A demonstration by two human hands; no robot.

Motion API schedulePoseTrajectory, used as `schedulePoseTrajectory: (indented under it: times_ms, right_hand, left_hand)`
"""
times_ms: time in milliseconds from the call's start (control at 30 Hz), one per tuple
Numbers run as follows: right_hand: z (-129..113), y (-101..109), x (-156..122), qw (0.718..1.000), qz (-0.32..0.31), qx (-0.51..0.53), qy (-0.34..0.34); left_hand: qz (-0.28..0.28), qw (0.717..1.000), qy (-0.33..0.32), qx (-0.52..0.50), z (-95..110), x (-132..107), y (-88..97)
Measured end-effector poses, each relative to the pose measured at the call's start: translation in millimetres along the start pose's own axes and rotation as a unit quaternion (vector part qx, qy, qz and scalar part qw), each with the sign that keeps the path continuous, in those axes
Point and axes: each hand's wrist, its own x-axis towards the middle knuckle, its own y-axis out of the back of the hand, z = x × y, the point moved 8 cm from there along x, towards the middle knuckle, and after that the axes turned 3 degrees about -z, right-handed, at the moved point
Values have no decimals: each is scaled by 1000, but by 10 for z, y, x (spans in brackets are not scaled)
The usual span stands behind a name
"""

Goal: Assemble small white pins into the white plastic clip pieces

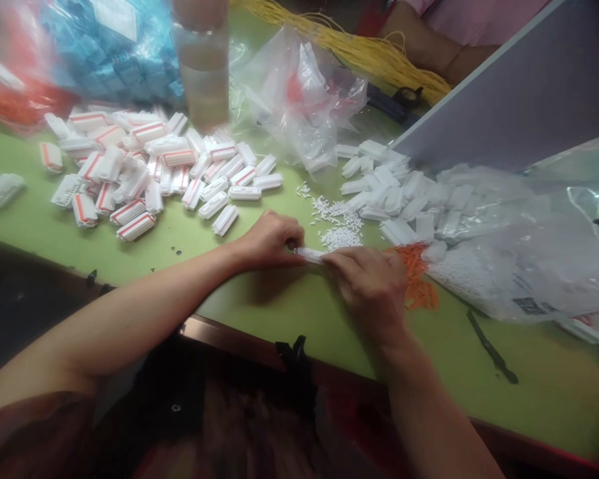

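Okay, grip first: left hand (274, 241) pinches one end of a slim white plastic block (309, 255); right hand (372, 286) has its fingertips closed on the other end. Right thumb is mostly hidden. Block sits between the hands, low over the near part of the table, just in front of a heap of tiny white plastic pins (341, 238).

Step in hand looks like fingertip work on that single block; can't tell whether a pin or strip is in the fingers. Next move probably calls for a steady left hold and a fine right touch, with pins and strips both in easy reach.

Thin flat orange strips (423, 296) lie just beside the right hand, partly covered by it. Beyond: loose plain white blocks (387, 189), next to a clear plastic bag of white parts (504, 266). Left: big pile of white blocks, many with an orange-red stripe (144, 166).

Surface is a matte green tabletop (274, 316); slim dark tool (492, 349) lies at right. Far side: bag of blue parts (120, 63), clear tumbler of pale liquid (204, 83), crumpled clear bag (299, 106), yellow wire bundle (349, 46). Grey panel (509, 93) leans in at upper right; a co-worker's forearm (419, 43) shows behind it.
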Motion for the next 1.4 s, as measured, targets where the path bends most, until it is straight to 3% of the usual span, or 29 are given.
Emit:
schedulePoseTrajectory:
  times_ms: [467, 733, 900, 1133, 1400]
  right_hand:
    - [-4, 37, -33, 999, -15, -13, 28]
    - [191, 19, -89, 998, -16, 61, -21]
    - [58, -9, -55, 999, -34, 21, 24]
    - [67, -19, -43, 999, -18, 49, 3]
    - [-28, -76, -33, 999, 6, 33, 26]
  left_hand:
    - [1, 1000, -2, -7, -3, 0, -3]
    - [-4, 1000, 1, -8, -10, 9, 3]
    - [0, 1000, -1, -3, -5, 8, 6]
    - [5, 1000, -11, -2, -8, -1, 12]
    - [1, 1000, -7, 17, -7, -25, 0]
